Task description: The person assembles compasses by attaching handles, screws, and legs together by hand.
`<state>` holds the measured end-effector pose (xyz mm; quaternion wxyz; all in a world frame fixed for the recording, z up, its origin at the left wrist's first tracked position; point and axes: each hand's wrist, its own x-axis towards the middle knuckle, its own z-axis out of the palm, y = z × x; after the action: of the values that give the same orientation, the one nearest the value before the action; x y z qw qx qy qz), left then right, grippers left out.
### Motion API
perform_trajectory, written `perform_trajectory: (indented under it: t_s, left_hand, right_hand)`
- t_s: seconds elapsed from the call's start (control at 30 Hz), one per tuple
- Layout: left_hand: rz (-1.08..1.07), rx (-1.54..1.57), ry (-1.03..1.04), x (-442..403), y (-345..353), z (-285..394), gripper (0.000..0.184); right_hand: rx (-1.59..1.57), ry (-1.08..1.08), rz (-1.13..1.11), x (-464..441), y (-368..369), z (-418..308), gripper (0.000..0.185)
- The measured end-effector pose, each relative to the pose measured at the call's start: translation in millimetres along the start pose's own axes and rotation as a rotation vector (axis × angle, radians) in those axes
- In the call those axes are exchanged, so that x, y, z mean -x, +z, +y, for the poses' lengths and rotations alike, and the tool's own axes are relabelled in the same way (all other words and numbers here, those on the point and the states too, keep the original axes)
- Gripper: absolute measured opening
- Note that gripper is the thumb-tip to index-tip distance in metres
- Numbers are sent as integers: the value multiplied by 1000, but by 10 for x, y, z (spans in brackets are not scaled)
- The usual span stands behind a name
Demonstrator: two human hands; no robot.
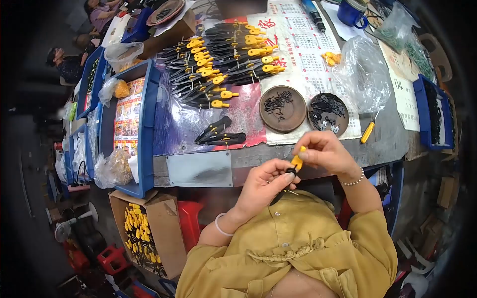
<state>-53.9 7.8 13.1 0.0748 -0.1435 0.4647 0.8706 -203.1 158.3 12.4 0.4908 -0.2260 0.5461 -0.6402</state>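
My left hand (268,180) is closed around a black tool-like piece (278,197) with a thin metal pin poking out. My right hand (326,151) pinches the yellow end piece (297,161) at the top of that black part, so both hands meet on one item, just off the table's front edge. Two black handle-shaped parts (221,133) lie on the table to the left. Beyond the hands are a round dish of small black pins (283,128) and a second dish of black and silvery pieces (328,130).
Rows of black pieces with yellow ends (208,69) cover the back of the table. A yellow screwdriver (367,131), a plastic bag (365,74) and loose yellow parts (331,58) lie right. Blue bins (146,129) stand left, above a cardboard box (166,233). Other people sit far left.
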Motion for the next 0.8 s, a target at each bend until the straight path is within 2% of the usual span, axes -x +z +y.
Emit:
perform_trajectory:
  t_s: [0.17,0.4,0.6,0.67,0.8]
  left_hand:
    - [83,-32,-20,76,-69,6,19]
    - [61,-19,-38,24,-62,-40,19]
    - [53,-92,-37,-16,-27,-50,20]
    - [64,-90,-22,-12,0,-55,18]
    - [93,-154,21,13,64,-52,16]
  right_hand:
    - [-199,-35,98,-56,21,90,19]
    - [-357,-13,77,-40,58,150,21]
    - [-281,-68,69,21,104,139,19]
    - [-115,-106,99,52,129,105,18]
    - [13,-131,116,112,180,107,18]
